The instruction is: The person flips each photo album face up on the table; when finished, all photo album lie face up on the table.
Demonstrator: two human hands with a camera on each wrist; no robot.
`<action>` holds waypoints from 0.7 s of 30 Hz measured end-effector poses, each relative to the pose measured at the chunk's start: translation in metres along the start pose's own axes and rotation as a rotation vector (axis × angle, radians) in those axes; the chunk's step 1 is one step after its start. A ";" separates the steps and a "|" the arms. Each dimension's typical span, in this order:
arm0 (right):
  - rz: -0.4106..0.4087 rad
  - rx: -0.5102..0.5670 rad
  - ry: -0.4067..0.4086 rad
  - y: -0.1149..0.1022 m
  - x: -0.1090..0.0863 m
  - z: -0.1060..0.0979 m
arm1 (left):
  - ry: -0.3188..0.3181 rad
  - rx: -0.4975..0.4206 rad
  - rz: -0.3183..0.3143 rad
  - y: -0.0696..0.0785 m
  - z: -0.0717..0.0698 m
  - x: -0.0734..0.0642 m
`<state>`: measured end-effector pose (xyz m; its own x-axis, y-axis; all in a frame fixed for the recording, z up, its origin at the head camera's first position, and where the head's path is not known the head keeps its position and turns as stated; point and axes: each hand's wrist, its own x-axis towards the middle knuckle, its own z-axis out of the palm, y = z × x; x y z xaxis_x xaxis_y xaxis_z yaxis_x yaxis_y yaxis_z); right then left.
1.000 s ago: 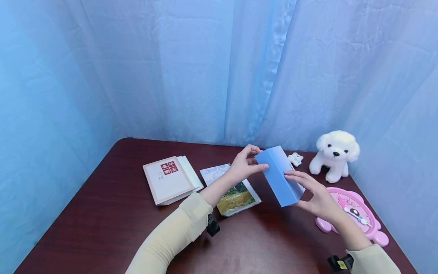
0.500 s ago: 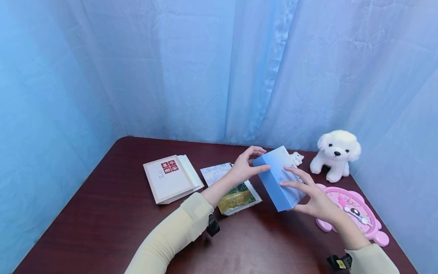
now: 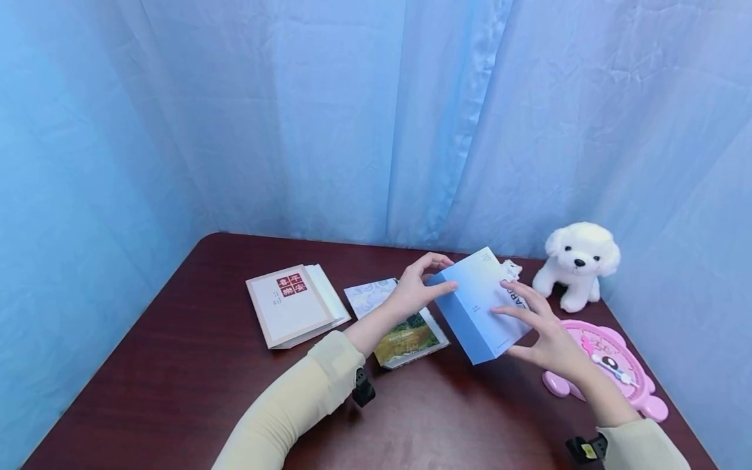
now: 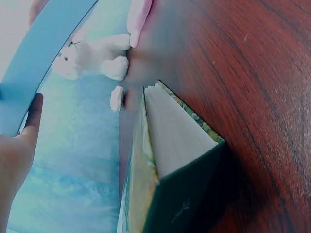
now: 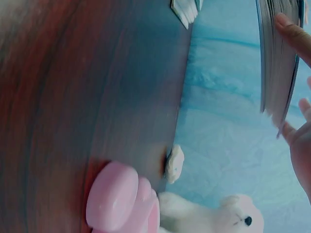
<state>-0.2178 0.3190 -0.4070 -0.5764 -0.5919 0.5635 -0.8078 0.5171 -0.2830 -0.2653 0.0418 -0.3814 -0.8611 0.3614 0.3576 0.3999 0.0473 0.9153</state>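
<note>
A thick blue-and-white album (image 3: 478,303) is held tilted above the table between both hands. Its blue spine faces left in the head view, and its page edges (image 5: 279,73) show in the right wrist view. My left hand (image 3: 414,287) grips the upper left end, thumb on the spine and fingers behind. At the right side my right hand (image 3: 543,329) holds the album, with two fingers over the cover and the thumb low near the page side. Part of the dark lettering on the cover is hidden by those fingers.
A photo album (image 3: 411,336) with a landscape cover lies beneath the left forearm. Left of it is a white folder-like album (image 3: 290,307) with red squares. At right are a white plush dog (image 3: 578,264), a pink toy clock (image 3: 611,365) and a small white figure (image 3: 512,269).
The blue album has been turned so that its pale front cover faces up more and its spine less. The right fingers have shifted along the cover. Other things stay put.
</note>
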 end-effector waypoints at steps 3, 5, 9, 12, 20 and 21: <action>0.030 0.000 0.010 0.005 -0.004 -0.005 | -0.021 -0.011 -0.005 0.002 -0.002 -0.003; 0.050 -0.006 0.011 0.005 -0.005 -0.008 | -0.032 -0.015 -0.009 -0.009 0.000 0.000; 0.100 -0.001 -0.001 0.004 -0.006 -0.012 | -0.045 -0.011 -0.015 -0.028 0.003 0.005; 0.136 0.010 -0.016 0.004 -0.007 -0.014 | -0.049 -0.017 -0.016 -0.032 0.003 0.006; 0.244 -0.039 -0.088 0.007 -0.013 -0.018 | -0.076 -0.017 -0.045 -0.036 0.003 0.007; 0.255 -0.040 -0.098 0.008 -0.014 -0.018 | -0.082 -0.012 -0.052 -0.036 0.003 0.007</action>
<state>-0.2136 0.3429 -0.4030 -0.7716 -0.4952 0.3994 -0.6303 0.6803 -0.3741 -0.2850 0.0457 -0.4128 -0.8522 0.4334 0.2933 0.3509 0.0573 0.9347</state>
